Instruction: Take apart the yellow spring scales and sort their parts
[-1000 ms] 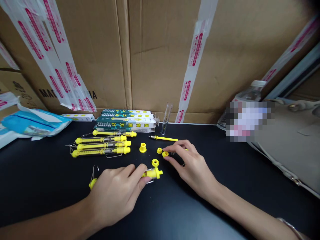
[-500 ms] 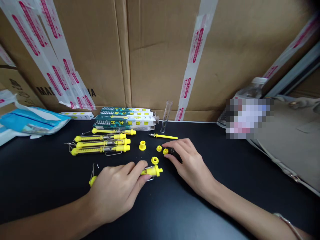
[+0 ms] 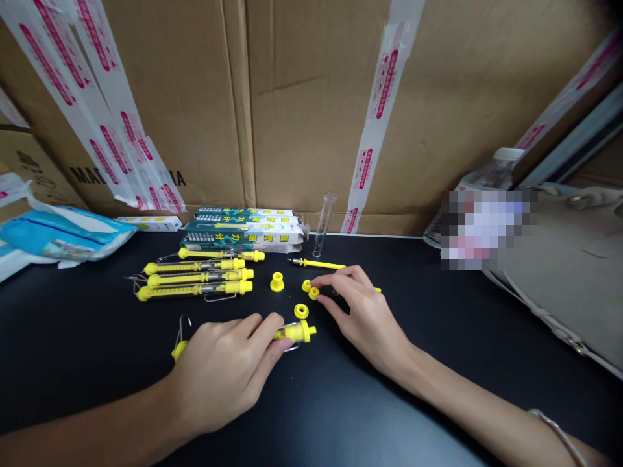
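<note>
My left hand (image 3: 233, 366) is wrapped round a yellow spring scale (image 3: 299, 332), whose capped end points right past my fingers; its hook rises at the left. My right hand (image 3: 363, 314) has thumb and forefinger closed on a small yellow cap (image 3: 314, 293). A second small cap (image 3: 306, 285) sits against it, by the forefinger tip. Just below lies a yellow ring (image 3: 301, 311), and to the left stands a flanged yellow collar (image 3: 277, 281). Behind my right fingers lies a thin yellow rod (image 3: 321, 264) with a dark tip.
Several yellow spring scales (image 3: 199, 279) lie side by side at the left. Behind them are stacked printed boxes (image 3: 243, 230) and an upright clear tube (image 3: 324, 224). A blue packet (image 3: 68, 233) is far left; a bottle (image 3: 491, 172) and beige bag (image 3: 559, 259) stand right. Cardboard (image 3: 311, 110) walls the back.
My right hand has shifted left, and the two small caps have moved left and closer together. A yellow end now shows behind its knuckles. The left hand keeps its hold nearly unmoved.
</note>
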